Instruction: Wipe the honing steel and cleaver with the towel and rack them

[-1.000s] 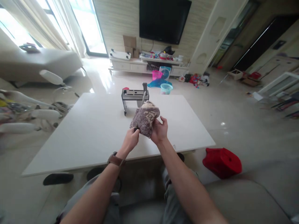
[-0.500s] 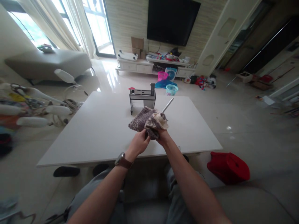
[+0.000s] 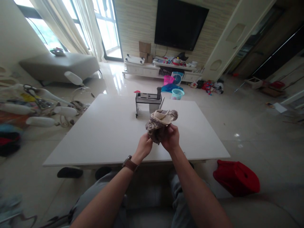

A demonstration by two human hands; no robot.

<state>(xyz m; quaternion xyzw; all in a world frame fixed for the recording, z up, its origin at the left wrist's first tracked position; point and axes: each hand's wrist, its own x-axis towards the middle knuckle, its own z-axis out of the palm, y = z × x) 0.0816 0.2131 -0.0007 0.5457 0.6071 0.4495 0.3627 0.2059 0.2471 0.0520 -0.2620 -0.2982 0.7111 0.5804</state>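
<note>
This side of the knife rack (image 3: 148, 98), the right hand (image 3: 172, 138) is clasping the towel (image 3: 159, 118) around the knife (image 3: 162, 103), fingers curled; the left hand (image 3: 144, 146) is gripping the hidden handle, fingers closed.

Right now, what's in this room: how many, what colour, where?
Table: 1, white, centre of view
Cloth: 1, brown-grey and cream, held above the table
Slim rod or blade: 1, pale, sticking out beyond the cloth
Rack: 1, grey and black, on the table's far side
Television: 1, black, on the far wall
Low cabinet: 1, white, below the television
Small clutter: many, mixed colours, on the cabinet
Baskets: 2, pink and light blue, beyond the table
Bench: 1, grey, far left
Stool-like object: 1, red, right of the table
Watch: 1, brown strap, left forearm
Left hand: 1, bare, at cloth's near-left edge
Right hand: 1, bare, gripping cloth's right side
</note>
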